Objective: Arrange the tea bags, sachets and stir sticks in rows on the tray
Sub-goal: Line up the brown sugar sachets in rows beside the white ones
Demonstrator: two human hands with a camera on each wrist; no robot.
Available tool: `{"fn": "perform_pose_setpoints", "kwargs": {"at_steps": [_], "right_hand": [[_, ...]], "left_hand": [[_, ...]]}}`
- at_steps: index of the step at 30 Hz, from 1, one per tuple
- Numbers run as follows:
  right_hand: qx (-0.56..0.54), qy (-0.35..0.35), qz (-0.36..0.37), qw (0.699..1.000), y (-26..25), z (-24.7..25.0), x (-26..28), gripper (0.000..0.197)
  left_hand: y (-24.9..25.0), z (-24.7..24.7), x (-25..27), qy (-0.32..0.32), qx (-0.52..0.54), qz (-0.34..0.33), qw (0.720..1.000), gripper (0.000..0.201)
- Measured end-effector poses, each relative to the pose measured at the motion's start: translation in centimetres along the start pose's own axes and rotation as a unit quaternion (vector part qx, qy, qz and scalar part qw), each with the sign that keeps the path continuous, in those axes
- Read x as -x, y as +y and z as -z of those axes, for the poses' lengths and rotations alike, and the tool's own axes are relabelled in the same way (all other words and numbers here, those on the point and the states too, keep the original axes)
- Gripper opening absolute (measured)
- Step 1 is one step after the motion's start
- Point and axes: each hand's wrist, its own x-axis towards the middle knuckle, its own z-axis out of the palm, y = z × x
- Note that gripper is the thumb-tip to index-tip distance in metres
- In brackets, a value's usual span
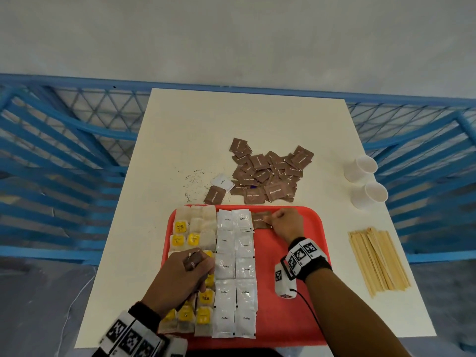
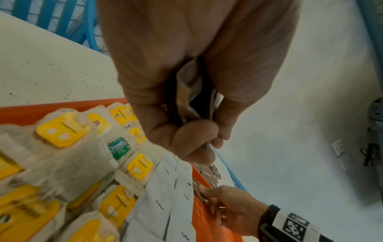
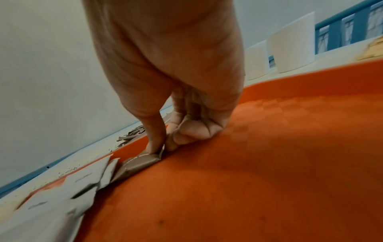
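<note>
Right hand (image 1: 286, 224) pinches a brown sachet (image 1: 260, 220) flat at the tray's (image 1: 296, 266) far edge; left hand (image 1: 184, 276) grips spare sachets. They look light, thin, floppy, so pinch an edge.

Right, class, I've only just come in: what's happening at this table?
A person is laying out drink supplies on a red tray. Tea bags and white coffee sachets already sit in rows. The right hand sets a brown sugar sachet beside them; the left hand holds more brown sachets. A brown sachet pile and the stir sticks wait on the table.
</note>
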Motion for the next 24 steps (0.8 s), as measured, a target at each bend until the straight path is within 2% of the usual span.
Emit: {"fn": "perform_pose_setpoints", "kwargs": {"at_steps": [4,6,8,10,12,14,17,24], "right_hand": [[0.012,0.020,0.009,1.000,0.1,1.0,0.8,0.027],[0.033,0.058,0.018,0.998,0.9,2.7,1.7,0.020],[0.072,0.089,-0.008,0.993,3.1,5.0,3.2,0.022],[0.134,0.076,-0.033,0.988,6.3,7.0,5.2,0.035],[0.178,0.034,-0.048,0.982,9.5,7.8,6.9,0.041],[0.182,0.008,-0.054,0.982,11.6,7.6,8.1,0.034],[0.163,0.029,-0.042,0.985,12.6,6.9,8.9,0.013],[0.140,0.016,0.017,0.990,10.6,3.7,9.9,0.008]], "left_hand": [[0.1,0.0,0.0,-0.003,0.011,0.000,1.000,0.026],[0.2,0.1,0.1,-0.001,0.012,-0.004,1.000,0.025],[0.1,0.2,0.2,0.001,0.012,-0.004,1.000,0.025],[-0.1,0.5,0.3,0.008,0.018,-0.005,1.000,0.026],[-0.4,0.9,0.6,0.011,0.032,0.001,0.999,0.028],[-0.7,1.5,0.8,0.014,0.060,0.012,0.998,0.030],[-1.0,2.4,0.8,0.040,0.081,0.023,0.996,0.031],[-1.1,3.1,1.3,0.053,0.072,0.029,0.996,0.029]]}}
